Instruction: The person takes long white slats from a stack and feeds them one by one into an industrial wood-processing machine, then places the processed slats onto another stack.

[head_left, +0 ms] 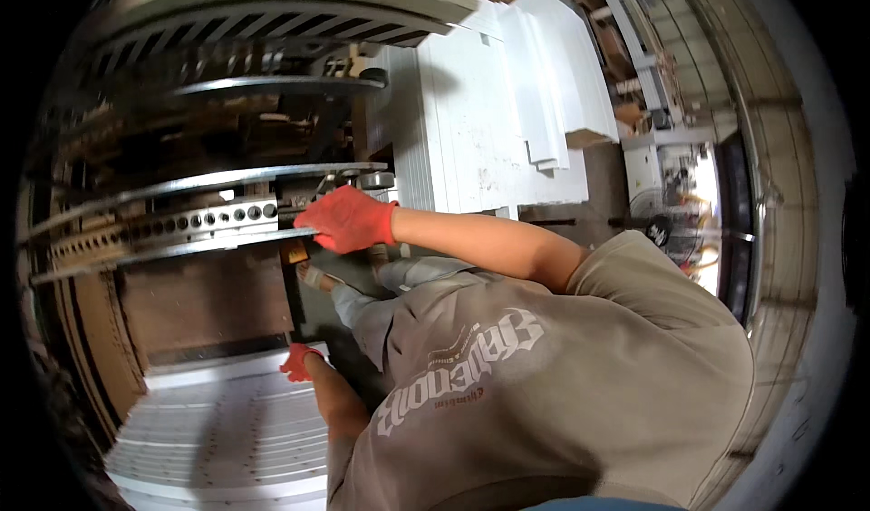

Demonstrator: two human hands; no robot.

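Note:
My right hand (pixel 346 220), in a red glove, reaches across to the end of a long metal rail (pixel 172 250). Its fingers are curled over the rail end. Lower in the view, my left hand (pixel 298 363), also red-gloved, is closed at the edge of a white panel (pixel 217 371) on top of a stack of white panels (pixel 195 434). How far its fingers go under that edge is hidden. A brown board-like surface (pixel 204 312) lies between the rail and the stack.
A metal beam with a row of round holes (pixel 204 218) runs above the rail. Another rail with a roller (pixel 373 181) lies beyond it. White panels (pixel 480 112) are piled at the upper middle. A fan (pixel 654 226) stands at the right.

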